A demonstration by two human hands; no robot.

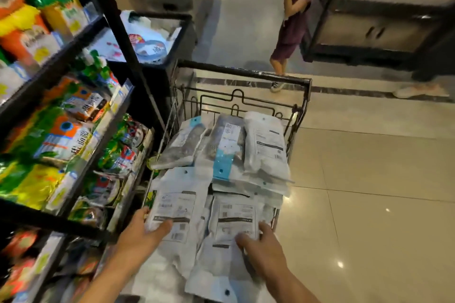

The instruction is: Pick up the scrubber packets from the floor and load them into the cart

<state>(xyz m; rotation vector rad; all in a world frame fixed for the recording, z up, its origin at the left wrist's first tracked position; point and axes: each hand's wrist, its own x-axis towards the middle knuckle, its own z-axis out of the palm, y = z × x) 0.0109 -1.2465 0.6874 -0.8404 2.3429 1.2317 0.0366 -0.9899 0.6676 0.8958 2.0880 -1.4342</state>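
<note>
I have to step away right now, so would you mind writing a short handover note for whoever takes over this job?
Left hand: grips the left edge of the near-left packet, thumb on top.
Right hand: grips the near-right packet by its right side, thumb on top.
Cart: stands beside the shelf; several packets are piled inside, some label up. The two held packets lie on the near end of the pile.
Done: many packets are loaded.
Left: settle these two and let go. The floor in view shows no packets; the part below the frame is hidden, so check there.
</note>
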